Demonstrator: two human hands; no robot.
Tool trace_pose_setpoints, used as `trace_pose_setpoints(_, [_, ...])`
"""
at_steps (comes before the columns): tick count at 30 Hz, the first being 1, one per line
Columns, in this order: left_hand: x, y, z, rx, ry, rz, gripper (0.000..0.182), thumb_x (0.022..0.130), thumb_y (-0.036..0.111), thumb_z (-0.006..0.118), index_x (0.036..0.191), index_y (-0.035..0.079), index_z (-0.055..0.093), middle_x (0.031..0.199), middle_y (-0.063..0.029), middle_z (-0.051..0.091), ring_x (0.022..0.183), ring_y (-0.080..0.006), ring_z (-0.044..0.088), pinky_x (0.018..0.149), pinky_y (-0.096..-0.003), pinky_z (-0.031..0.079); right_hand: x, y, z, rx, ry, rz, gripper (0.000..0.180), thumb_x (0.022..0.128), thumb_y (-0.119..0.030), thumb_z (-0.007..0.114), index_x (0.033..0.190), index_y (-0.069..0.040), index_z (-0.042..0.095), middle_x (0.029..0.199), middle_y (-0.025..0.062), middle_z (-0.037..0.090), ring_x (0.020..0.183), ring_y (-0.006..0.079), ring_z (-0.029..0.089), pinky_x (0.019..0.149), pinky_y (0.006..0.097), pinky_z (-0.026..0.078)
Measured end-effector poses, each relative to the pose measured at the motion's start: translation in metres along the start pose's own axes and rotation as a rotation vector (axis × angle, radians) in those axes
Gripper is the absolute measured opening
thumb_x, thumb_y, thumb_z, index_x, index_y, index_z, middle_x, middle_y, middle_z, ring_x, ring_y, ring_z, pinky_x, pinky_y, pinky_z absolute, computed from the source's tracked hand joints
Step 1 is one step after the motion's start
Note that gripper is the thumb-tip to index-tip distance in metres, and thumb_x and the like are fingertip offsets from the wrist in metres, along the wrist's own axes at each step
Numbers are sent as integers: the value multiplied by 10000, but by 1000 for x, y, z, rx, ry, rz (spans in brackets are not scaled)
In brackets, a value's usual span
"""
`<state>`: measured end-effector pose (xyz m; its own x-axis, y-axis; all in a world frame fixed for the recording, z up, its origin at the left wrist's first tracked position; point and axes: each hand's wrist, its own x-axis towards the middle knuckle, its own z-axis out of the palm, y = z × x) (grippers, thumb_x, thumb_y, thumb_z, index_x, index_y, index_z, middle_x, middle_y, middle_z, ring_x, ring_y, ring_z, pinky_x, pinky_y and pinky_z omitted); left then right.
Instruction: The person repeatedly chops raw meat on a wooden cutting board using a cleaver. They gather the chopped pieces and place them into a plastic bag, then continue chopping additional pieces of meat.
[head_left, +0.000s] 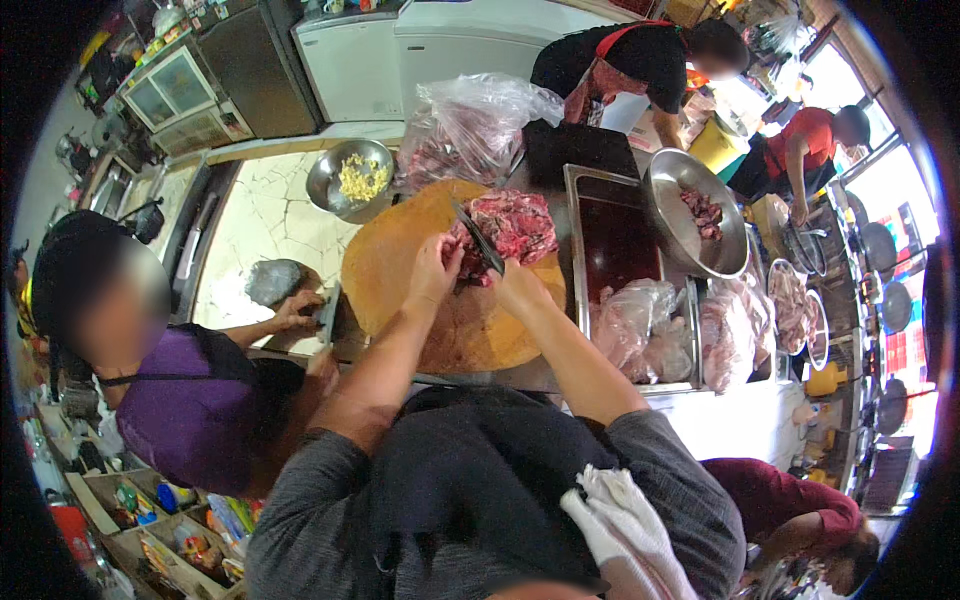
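Note:
A large block of raw red meat (523, 225) rests on the far part of a round wooden cutting board (450, 330). My right hand (519, 291) grips a knife (478, 234), its dark blade lying across the left part of the meat and slanting away to the far left. With bent fingers, my left hand (436, 268) holds the meat's near left edge, close beside the blade. Small dark scraps of meat lie on the board between my hands. My fingers hide part of the knife handle and the meat's near edge.
Beyond the board are a metal bowl of chopped yellowish bits (321, 180) and a clear bag of meat (465, 135). To the right: a steel pan of dark red liquid (611, 232), a large bowl (675, 232) with meat pieces, bagged meat (634, 315). A co-worker's hand (296, 311) with a blade is near left.

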<state>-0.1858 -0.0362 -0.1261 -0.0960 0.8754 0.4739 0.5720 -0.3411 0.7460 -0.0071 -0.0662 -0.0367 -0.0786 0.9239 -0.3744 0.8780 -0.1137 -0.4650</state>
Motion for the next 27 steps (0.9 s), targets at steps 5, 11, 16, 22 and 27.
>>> trace_pose_setpoints(5, [18, -4, 0, 169, 12, 138, 443, 742, 191, 748, 1140, 92, 581, 1091, -187, 586, 1064, -367, 565, 915, -449, 484, 22, 27, 12, -99, 58, -128, 494, 968, -422, 535, 1154, 34, 562, 1004, 318, 671, 990, 480, 649, 872, 548, 499])
trace_pose_setpoints(11, [28, -16, 0, 27, -151, -5, 432, 710, 223, 707, 1092, 78, 565, 1061, -177, 557, 1064, -367, 535, 931, -441, 473, 57, 3, 10, 35, -83, -41, 466, 971, -405, 528, 1111, 33, 603, 936, 305, 683, 903, 435, 681, 807, 515, 529])
trace_pose_setpoints(16, [10, -22, -7, -68, -107, -15, 387, 709, 198, 689, 1038, 52, 548, 1049, -157, 524, 1033, -333, 515, 925, -419, 466, 49, 14, -5, 49, -159, -115, 479, 975, -424, 517, 1147, 18, 581, 902, 281, 677, 796, 425, 680, 725, 481, 543])
trace_pose_setpoints(22, [-1, -15, -4, -133, -6, -91, 383, 707, 165, 697, 1039, 59, 537, 1081, -150, 506, 1048, -327, 509, 940, -415, 449, -10, -30, -57, 165, 509, -617, 351, 982, -329, 561, 1101, 1, 537, 859, 239, 654, 729, 404, 663, 644, 454, 529])
trace_pose_setpoints(27, [-1, -18, -3, -85, -6, -36, 369, 719, 160, 697, 1035, 57, 537, 1074, -155, 506, 1045, -341, 509, 953, -424, 438, -18, -27, -37, 535, 766, -755, 315, 950, -251, 621, 1106, 5, 525, 767, 258, 638, 777, 483, 632, 710, 500, 513])
